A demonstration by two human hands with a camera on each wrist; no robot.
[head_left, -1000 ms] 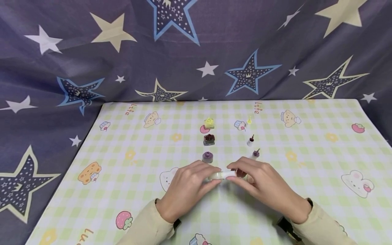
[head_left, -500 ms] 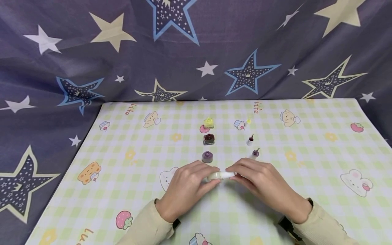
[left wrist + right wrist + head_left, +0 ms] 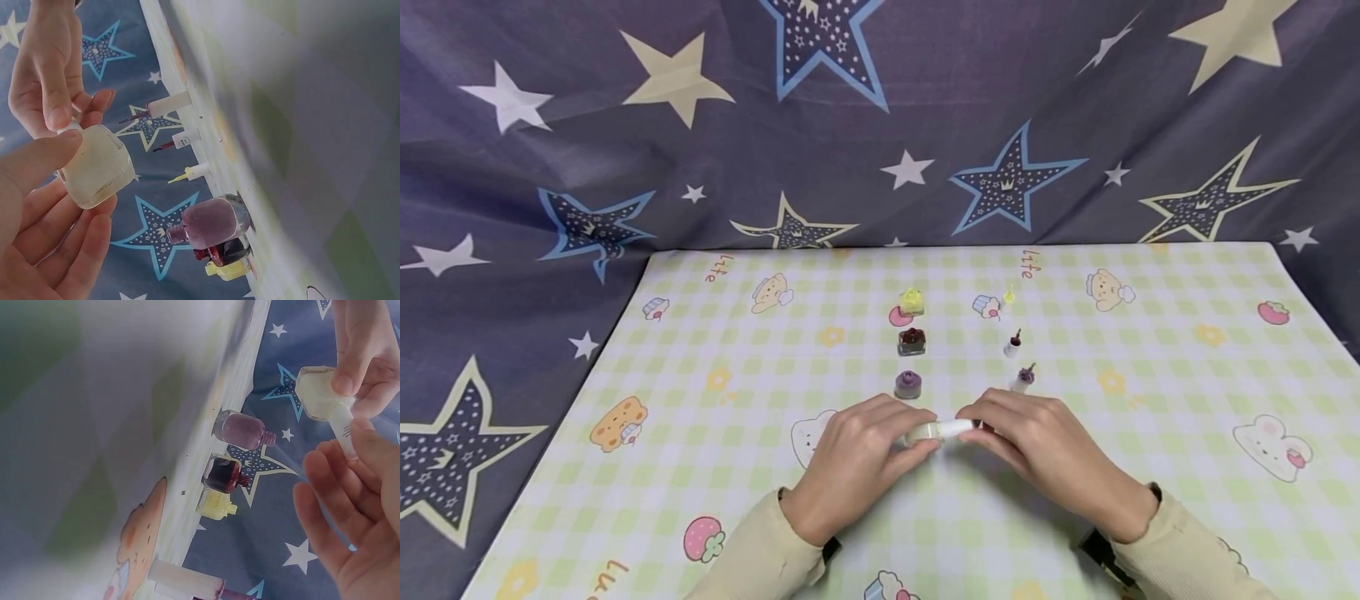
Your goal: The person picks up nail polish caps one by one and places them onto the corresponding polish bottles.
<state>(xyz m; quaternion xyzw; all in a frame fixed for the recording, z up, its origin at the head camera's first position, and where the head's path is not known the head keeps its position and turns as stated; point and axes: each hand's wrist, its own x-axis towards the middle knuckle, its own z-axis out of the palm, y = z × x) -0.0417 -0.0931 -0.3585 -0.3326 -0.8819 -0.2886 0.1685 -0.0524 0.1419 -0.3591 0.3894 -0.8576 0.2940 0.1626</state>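
Observation:
A nail polish bottle (image 3: 97,165) with cream-coloured polish lies tilted sideways between both hands, above the checked tablecloth. My left hand (image 3: 863,442) holds its glass body, thumb on one face and fingers under the other. In the right wrist view the white cap (image 3: 342,430) sits on the bottle's neck, pinched between the thumb and fingers of my right hand (image 3: 1037,433). Just beyond the hands stands an uncapped purple polish bottle (image 3: 907,384). A white cap with a purple brush (image 3: 1025,377) stands upright close past my right fingers.
Behind the purple bottle, a dark red bottle (image 3: 912,342) and a yellow bottle (image 3: 912,303) stand uncapped in a row. To their right are a dark red brush cap (image 3: 1013,344) and a yellow brush cap (image 3: 1009,297), brushes up. A starry curtain (image 3: 850,167) hangs behind the table.
My right fingers and thumb have shifted round the white cap, with the hand turning slightly. The left hand and the bottle stay nearly in place.

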